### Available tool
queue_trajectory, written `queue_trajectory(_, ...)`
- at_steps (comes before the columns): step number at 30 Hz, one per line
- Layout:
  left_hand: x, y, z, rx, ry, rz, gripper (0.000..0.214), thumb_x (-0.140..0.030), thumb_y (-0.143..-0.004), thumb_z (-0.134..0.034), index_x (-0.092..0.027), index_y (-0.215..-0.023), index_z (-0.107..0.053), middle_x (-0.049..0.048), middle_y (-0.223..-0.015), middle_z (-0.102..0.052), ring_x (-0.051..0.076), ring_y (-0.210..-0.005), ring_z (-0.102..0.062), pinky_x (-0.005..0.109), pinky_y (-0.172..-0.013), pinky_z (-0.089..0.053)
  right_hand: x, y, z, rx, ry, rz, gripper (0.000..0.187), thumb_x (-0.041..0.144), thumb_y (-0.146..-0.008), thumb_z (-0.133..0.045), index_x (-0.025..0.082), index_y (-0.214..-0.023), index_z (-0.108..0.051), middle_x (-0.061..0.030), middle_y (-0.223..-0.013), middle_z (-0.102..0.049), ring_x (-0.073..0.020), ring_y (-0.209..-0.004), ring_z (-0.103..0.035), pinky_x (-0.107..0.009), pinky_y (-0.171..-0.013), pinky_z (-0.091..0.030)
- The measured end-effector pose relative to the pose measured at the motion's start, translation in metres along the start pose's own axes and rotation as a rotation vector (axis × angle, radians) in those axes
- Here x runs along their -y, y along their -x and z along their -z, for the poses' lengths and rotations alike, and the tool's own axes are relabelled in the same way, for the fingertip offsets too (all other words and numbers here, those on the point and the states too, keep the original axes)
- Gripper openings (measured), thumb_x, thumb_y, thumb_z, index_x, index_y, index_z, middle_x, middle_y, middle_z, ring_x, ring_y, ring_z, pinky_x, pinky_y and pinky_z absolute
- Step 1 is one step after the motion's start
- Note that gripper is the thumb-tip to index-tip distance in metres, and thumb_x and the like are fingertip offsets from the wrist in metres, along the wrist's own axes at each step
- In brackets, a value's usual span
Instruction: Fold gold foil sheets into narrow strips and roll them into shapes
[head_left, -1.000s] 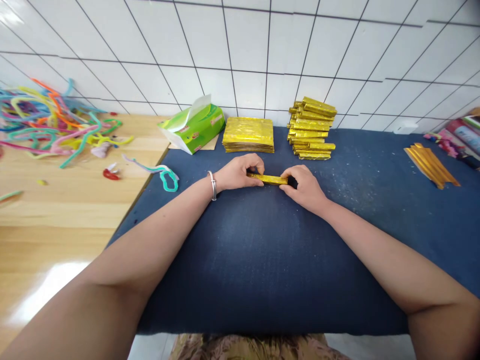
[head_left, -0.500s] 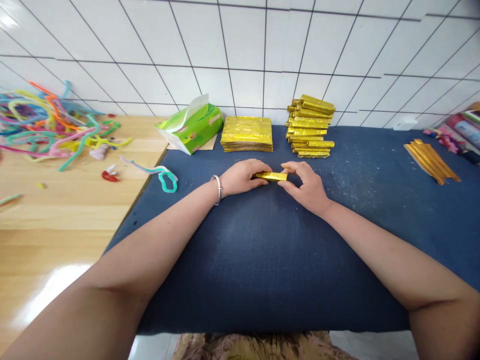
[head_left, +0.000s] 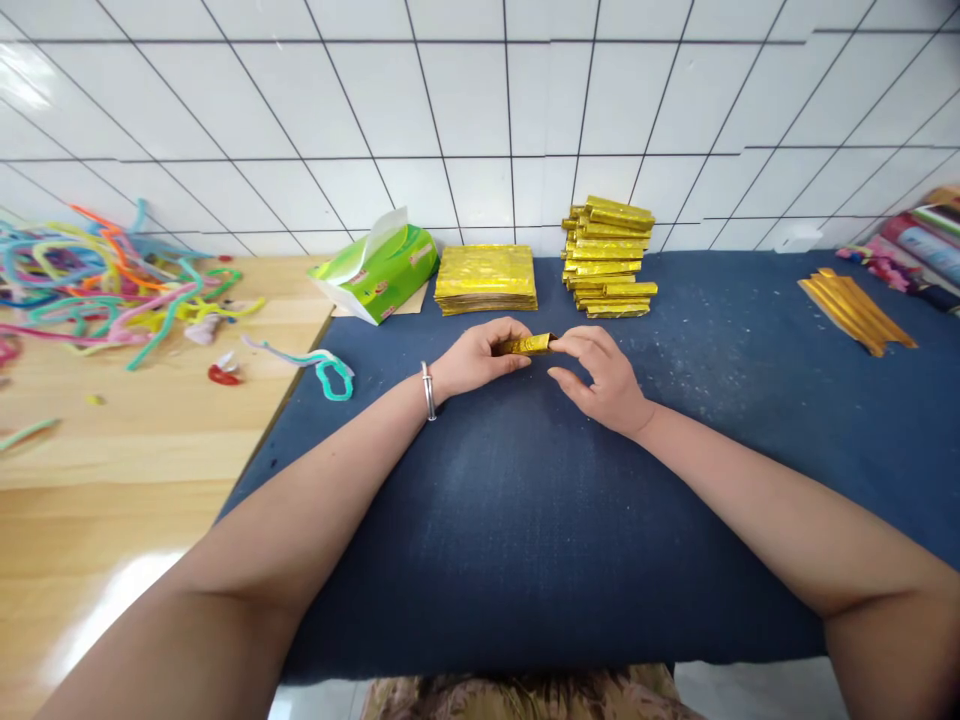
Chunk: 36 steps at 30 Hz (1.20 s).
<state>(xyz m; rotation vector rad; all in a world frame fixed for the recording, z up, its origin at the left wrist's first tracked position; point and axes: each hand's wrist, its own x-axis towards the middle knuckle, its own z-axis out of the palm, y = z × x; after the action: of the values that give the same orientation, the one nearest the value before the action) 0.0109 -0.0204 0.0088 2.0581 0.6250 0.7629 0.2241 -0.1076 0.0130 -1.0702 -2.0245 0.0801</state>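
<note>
My left hand (head_left: pixel 481 358), with a silver bangle at the wrist, is closed around a small folded gold paper tube (head_left: pixel 531 345) above the blue cloth. The tube's right end gapes and faces my right hand (head_left: pixel 602 381). There my right fingertips touch the end, while the thumb stands apart below it. Behind the left hand lies a flat stack of gold paper sheets (head_left: pixel 486 272). A tall pile of folded gold paper strips (head_left: pixel 609 262) rises behind the right hand. The left hand's fingers hide part of the tube.
A green tissue pack (head_left: pixel 397 272) lies at the back left. Several gold strips (head_left: pixel 856 312) rest on the right of the blue cloth (head_left: pixel 555 540). Tangled coloured pipe cleaners (head_left: pixel 97 270) cover part of the wooden table (head_left: pixel 150 420). A white tiled wall (head_left: pixel 472 100) borders the back.
The gold tube has turned so its right end shows hollow. My right thumb has come away from it, lowering and opening the pinch. The view has shifted slightly.
</note>
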Motion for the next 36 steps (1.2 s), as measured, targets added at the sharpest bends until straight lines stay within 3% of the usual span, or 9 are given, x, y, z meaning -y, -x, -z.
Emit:
queue_trajectory(11,0.01,-0.001,0.002,-0.003,-0.114,0.017,0.027,-0.029,-0.076,-0.065,-0.017,-0.1,-0.06,0.0015,-0.09,-0.061,0.012,-0.08,-0.055,0.026,-0.076,-0.045,-0.011,0.0,-0.005,0.043,0.067,-0.032,0.025,0.033,-0.089,-0.05,0.024,-0.111,-0.059,-0.0087,-0.106,-0.06,-0.0235,-0.101,-0.054,-0.042,-0.092,-0.044)
queue_trajectory(19,0.014,-0.001,0.006,-0.026,-0.071,0.051,0.031,-0.026,-0.073,-0.068,-0.016,-0.101,-0.06,0.0025,-0.095,-0.064,0.012,-0.083,-0.058,0.028,-0.082,-0.047,-0.015,-0.004,-0.002,0.016,-0.115,-0.229,0.019,0.032,-0.089,-0.05,0.022,-0.095,-0.064,-0.0036,-0.09,-0.062,-0.0174,-0.086,-0.058,-0.034,-0.081,-0.047)
queue_trajectory(24,0.014,-0.001,0.006,-0.054,-0.138,0.063,0.029,-0.029,-0.074,-0.068,-0.017,-0.1,-0.061,0.0015,-0.091,-0.065,0.011,-0.078,-0.059,0.026,-0.076,-0.048,-0.015,-0.004,-0.003,-0.077,-0.161,-0.351,0.02,0.032,-0.085,-0.054,0.023,-0.101,-0.059,-0.0035,-0.094,-0.061,-0.017,-0.082,-0.058,-0.033,-0.073,-0.049)
queue_trajectory(26,0.013,-0.001,0.006,-0.063,-0.207,0.05,0.028,-0.029,-0.074,-0.068,-0.018,-0.1,-0.062,0.0012,-0.09,-0.065,0.012,-0.078,-0.059,0.026,-0.076,-0.048,-0.015,-0.004,-0.004,-0.11,-0.127,-0.324,0.029,0.031,-0.081,-0.059,0.023,-0.109,-0.055,-0.0063,-0.106,-0.058,-0.0193,-0.092,-0.058,-0.034,-0.075,-0.049)
queue_trajectory(29,0.009,-0.001,0.004,-0.041,-0.289,0.01,0.03,-0.029,-0.075,-0.068,-0.019,-0.103,-0.063,0.0015,-0.093,-0.066,0.013,-0.083,-0.06,0.027,-0.078,-0.048,-0.014,-0.004,-0.004,-0.006,-0.037,-0.214,0.039,0.03,-0.079,-0.062,0.025,-0.117,-0.052,-0.0081,-0.117,-0.056,-0.0235,-0.105,-0.054,-0.041,-0.087,-0.046)
queue_trajectory(32,0.004,-0.001,0.001,-0.035,-0.291,-0.015,0.034,-0.027,-0.074,-0.07,-0.019,-0.106,-0.061,0.0025,-0.097,-0.066,0.014,-0.086,-0.061,0.029,-0.082,-0.049,-0.015,-0.004,-0.004,0.097,0.027,-0.133,0.034,0.028,-0.082,-0.06,0.024,-0.115,-0.055,-0.0069,-0.111,-0.062,-0.0238,-0.107,-0.053,-0.043,-0.095,-0.042)
queue_trajectory(36,-0.005,-0.001,-0.002,-0.096,-0.243,-0.008,0.044,-0.027,-0.071,-0.074,-0.019,-0.111,-0.059,0.0037,-0.1,-0.065,0.014,-0.085,-0.062,0.029,-0.082,-0.05,-0.016,-0.003,-0.004,0.09,0.044,-0.158,0.028,0.024,-0.082,-0.059,0.023,-0.11,-0.058,-0.0056,-0.104,-0.064,-0.0224,-0.1,-0.055,-0.04,-0.092,-0.043)
